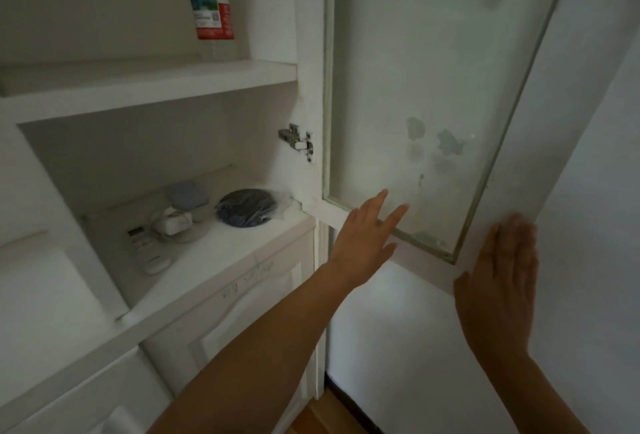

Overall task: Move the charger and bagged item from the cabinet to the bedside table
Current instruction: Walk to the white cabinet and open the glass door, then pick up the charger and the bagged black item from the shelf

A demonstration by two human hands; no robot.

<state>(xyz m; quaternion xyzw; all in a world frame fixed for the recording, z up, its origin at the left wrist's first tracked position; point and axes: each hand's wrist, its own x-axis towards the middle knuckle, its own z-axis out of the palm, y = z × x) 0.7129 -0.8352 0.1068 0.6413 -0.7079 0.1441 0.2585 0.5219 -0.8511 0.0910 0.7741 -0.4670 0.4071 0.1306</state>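
Head view: standing at open cabinet, nothing moved yet.
Resting left hand and right hand flat and empty on door; charger and bagged item lying on shelf, both awaiting pickup.

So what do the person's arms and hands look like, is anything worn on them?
Both forearms are bare, with no sleeves in view. The left hand and right hand show no gloves, and no rings, watch or bracelet can be seen on the fingers or wrists.

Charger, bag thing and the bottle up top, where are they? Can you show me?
charger (pixel 172 220): head view, on its white body.
bagged item (pixel 246 208): head view, middle of the dark round thing inside the clear bag.
bottle (pixel 210 7): head view, on its label.
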